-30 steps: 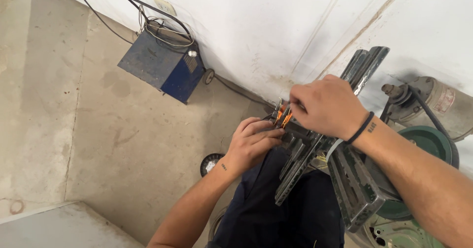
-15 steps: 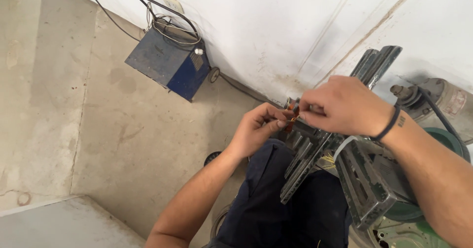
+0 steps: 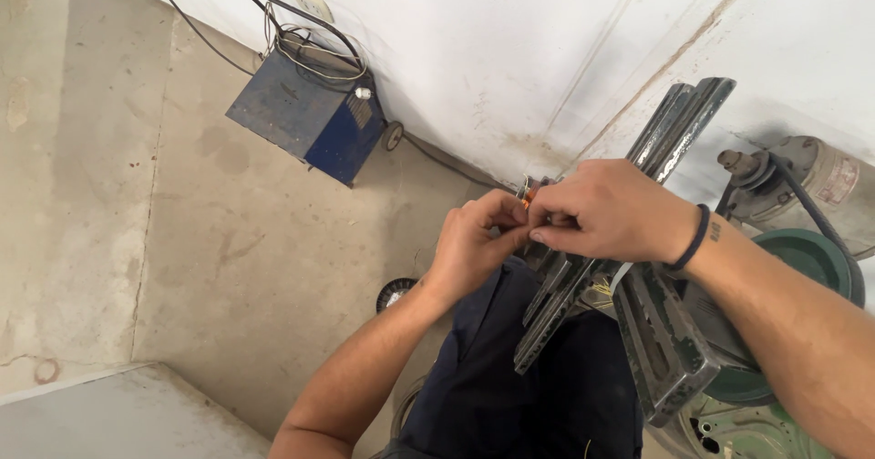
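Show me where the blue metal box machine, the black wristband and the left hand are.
blue metal box machine [image 3: 305, 120], head view, top panel.
black wristband [image 3: 690, 240], head view, band on right wrist.
left hand [image 3: 472, 243], head view, back of hand.

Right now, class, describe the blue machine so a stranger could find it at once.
Start at the white wall where it meets the concrete floor. Against it, far left of both hands, sits the blue box-shaped machine. Alone here it is blue, with cables coiled on top and a small wheel beside it.

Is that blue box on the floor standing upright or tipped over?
Upright, it seems: the blue box sits flat on the concrete floor against the white wall, handle and coiled cables on top.
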